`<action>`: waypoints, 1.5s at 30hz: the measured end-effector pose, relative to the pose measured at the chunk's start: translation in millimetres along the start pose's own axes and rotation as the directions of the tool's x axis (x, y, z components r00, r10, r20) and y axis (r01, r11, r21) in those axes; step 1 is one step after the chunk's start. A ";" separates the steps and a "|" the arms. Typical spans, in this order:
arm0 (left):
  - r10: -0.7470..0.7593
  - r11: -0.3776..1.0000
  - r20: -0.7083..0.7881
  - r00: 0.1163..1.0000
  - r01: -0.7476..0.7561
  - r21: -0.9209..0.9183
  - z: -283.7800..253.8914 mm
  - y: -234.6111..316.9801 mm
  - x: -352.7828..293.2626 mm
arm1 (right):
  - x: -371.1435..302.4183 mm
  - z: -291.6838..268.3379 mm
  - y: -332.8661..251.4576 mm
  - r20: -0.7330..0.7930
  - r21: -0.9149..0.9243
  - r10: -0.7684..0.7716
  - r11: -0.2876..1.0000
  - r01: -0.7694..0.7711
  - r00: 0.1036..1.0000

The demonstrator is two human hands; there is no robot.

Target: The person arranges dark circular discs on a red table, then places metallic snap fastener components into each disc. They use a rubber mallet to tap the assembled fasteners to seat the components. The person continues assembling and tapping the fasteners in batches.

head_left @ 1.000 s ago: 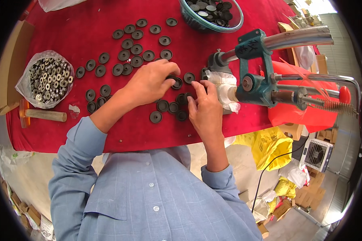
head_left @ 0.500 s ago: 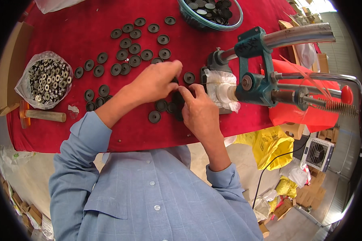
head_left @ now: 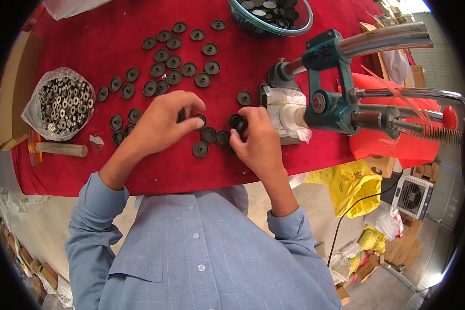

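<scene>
My right hand [head_left: 261, 142] is closed around a few black round caps [head_left: 238, 123], beside the bench press. My left hand [head_left: 165, 121] hovers over the red cloth to the left, thumb and index finger apart, the thumb tip at a black disc [head_left: 201, 121]. Part of another dark piece shows under its curled fingers; whether it is held or lies on the cloth is unclear. Between the hands lie loose black discs [head_left: 208, 135]. A single disc [head_left: 244, 97] lies beyond my right hand, near the teal press [head_left: 325, 101] with its white-wrapped base.
Many black wheel-like discs [head_left: 173, 62] spread across the red cloth [head_left: 113, 175]. At left are a bag of small metal bearings [head_left: 64, 106], a hammer [head_left: 62, 149] and a cardboard box [head_left: 20, 88]. A clear bowl of black caps [head_left: 272, 32] stands at the far side.
My left hand has moved left and nearer, away from my right hand. The caps in my right hand now show more clearly. My right hand has barely shifted.
</scene>
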State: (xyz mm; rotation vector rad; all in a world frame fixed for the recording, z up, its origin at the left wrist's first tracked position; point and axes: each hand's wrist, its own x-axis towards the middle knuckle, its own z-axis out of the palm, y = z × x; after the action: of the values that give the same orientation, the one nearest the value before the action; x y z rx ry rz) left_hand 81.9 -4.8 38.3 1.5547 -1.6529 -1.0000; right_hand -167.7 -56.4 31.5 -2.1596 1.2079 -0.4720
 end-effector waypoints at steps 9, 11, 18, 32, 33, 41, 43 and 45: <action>0.064 0.955 0.058 0.996 -0.078 0.285 18.6 -1.3 -1.8 | -18.2 -27.0 -2.9 0.237 0.926 0.201 0.249 -0.284 0.950; 0.022 0.983 0.076 0.997 -0.035 0.179 13.9 -0.3 0.3 | -22.6 -21.4 9.7 0.240 0.783 0.227 0.529 -0.327 0.944; 0.025 0.990 0.049 0.998 -0.032 0.141 38.8 10.9 -15.9 | -44.3 5.2 3.1 0.040 -0.059 0.032 0.998 -0.030 0.999; -0.150 0.923 -0.059 0.987 0.118 -0.367 13.0 10.2 -11.6 | -16.4 11.6 -8.8 0.048 0.014 -0.074 0.997 0.074 0.996; -0.200 0.869 -0.064 0.978 0.147 -0.472 -3.0 9.8 -10.4 | -17.1 11.3 -7.2 0.068 0.043 -0.064 0.997 0.061 0.996; -0.319 0.678 -0.088 0.944 0.163 -0.717 -67.2 7.5 18.8 | 14.5 -6.4 -22.6 -0.010 0.361 -0.069 0.930 0.068 0.998; -0.249 0.740 -0.093 0.964 0.128 -0.660 -72.4 15.4 51.0 | 45.1 -21.6 -35.3 -0.161 0.337 -0.069 0.934 0.120 0.985; -0.199 0.785 -0.109 0.974 0.092 -0.613 -69.4 35.6 93.7 | 88.7 -34.1 -41.2 -0.444 0.174 -0.159 0.950 0.259 0.882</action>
State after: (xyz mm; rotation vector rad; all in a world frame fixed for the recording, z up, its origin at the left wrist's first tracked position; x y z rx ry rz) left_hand 115.9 -104.5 99.7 1.2844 -0.9560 -1.2842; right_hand -114.9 -127.3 85.3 -2.0521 1.0708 -1.1717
